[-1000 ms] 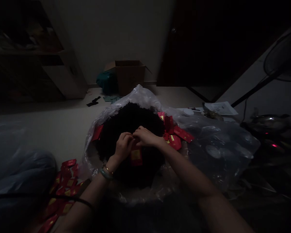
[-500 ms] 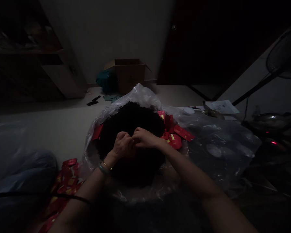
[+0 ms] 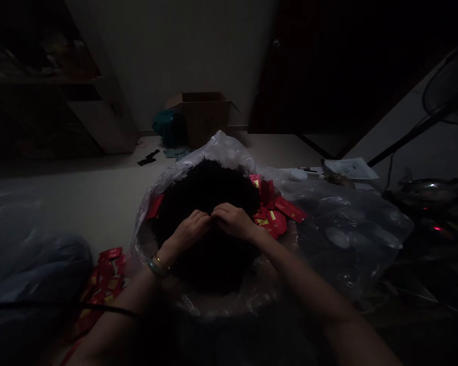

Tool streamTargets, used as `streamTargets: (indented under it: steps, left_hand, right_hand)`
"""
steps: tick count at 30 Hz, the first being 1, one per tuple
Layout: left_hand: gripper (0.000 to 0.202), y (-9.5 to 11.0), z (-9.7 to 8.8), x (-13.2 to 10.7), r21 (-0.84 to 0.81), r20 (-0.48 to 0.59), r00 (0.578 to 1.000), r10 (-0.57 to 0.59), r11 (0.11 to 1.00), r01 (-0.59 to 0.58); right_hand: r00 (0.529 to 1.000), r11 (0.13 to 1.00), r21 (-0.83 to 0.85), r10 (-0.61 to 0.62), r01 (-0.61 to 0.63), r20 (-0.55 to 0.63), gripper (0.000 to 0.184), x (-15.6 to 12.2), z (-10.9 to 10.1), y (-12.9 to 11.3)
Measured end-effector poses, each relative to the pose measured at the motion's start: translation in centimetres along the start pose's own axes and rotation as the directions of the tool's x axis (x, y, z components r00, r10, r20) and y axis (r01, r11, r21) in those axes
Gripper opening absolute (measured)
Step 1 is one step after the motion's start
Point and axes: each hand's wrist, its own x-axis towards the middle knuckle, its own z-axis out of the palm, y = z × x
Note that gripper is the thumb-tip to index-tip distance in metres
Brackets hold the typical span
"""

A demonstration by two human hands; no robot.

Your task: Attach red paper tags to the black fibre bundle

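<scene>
My left hand (image 3: pixel 192 229) and my right hand (image 3: pixel 232 220) meet over a dark, frayed-edged black mass (image 3: pixel 209 183). Fingers of both are bent and pinched together, the tips almost touching. Whatever lies between them is hidden or too dark to make out. The black mass fills a container lined with clear plastic sheeting (image 3: pixel 227 147). Red packets (image 3: pixel 277 221) with yellow patches lie along its right side, near my right hand. Another red packet (image 3: pixel 154 207) shows at the left edge. A bangle and a bracelet circle my left wrist.
More red packets (image 3: pixel 109 274) lie at lower left beside a dark plastic-covered bundle (image 3: pixel 41 269). A clear bag (image 3: pixel 343 229) with round shapes spreads to the right. Behind stand an open cardboard box (image 3: pixel 206 119) and a teal bag (image 3: pixel 168 127). A fan (image 3: pixel 448 94) stands far right.
My left hand has turned flatter, its fingers stretching toward the right hand. The right hand has shifted slightly right. A faint reddish patch below the hands no longer shows.
</scene>
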Motion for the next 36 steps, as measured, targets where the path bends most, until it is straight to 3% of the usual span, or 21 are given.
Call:
streamTargets:
  steps: [3, 6, 9, 12, 16, 22, 27, 32, 36]
  left_hand:
    - [0.018, -0.2, 0.2, 0.3, 0.013, 0.020, 1.000, 0.012, 1.000, -0.012]
    - [0.015, -0.3, 0.2, 0.7, 0.063, -0.026, 0.999, 0.039, 0.997, -0.037]
    - [0.012, -0.5, 0.0, 1.1, 0.107, -0.063, 0.997, 0.045, 0.994, -0.038]
    - [0.014, -1.0, -0.1, 1.2, 0.097, -0.007, 0.998, 0.058, 0.994, -0.057]
    - [0.017, -1.5, -0.1, 1.1, 0.063, 0.042, 0.993, 0.113, 0.991, -0.116]
    - [0.017, -1.5, -0.7, 1.0, 0.109, 0.007, 0.988, 0.154, 0.982, -0.154]
    - [0.016, -1.1, -0.6, 1.3, 0.111, -0.041, 0.986, 0.161, 0.982, -0.155]
    - [0.012, -0.9, -0.5, 2.3, 0.108, 0.019, 0.996, 0.085, 0.990, -0.086]
    - [0.008, -0.9, -0.3, 2.4, -0.057, -0.024, 1.000, -0.009, 0.998, 0.008]
  right_hand:
    - [0.996, 0.990, -0.136, -0.035, 0.045, 0.077, 0.012, -0.3, 0.1, 0.3]
    - [0.989, 0.971, -0.217, -0.079, 0.105, 0.126, 0.016, -0.5, 0.1, 0.5]
    - [0.988, 0.963, -0.222, -0.155, 0.156, 0.023, 0.016, -0.8, 0.0, 0.6]
    - [0.980, 0.967, -0.201, -0.175, 0.154, -0.090, 0.021, -1.0, -0.2, 0.7]
    - [0.983, 0.957, -0.232, -0.184, 0.176, -0.016, 0.020, -0.7, -0.5, 0.7]
    - [0.995, 0.942, -0.335, 0.013, 0.020, 0.097, 0.019, 0.3, -1.4, 0.7]
    - [0.957, 0.941, -0.329, 0.162, -0.077, 0.241, 0.018, 0.6, -1.6, 1.0]
    - [0.951, 0.965, -0.249, 0.155, -0.087, 0.267, 0.018, 0.5, -1.4, 1.2]
    - [0.977, 0.984, -0.146, 0.124, -0.099, 0.172, 0.015, 0.1, -1.4, 1.4]
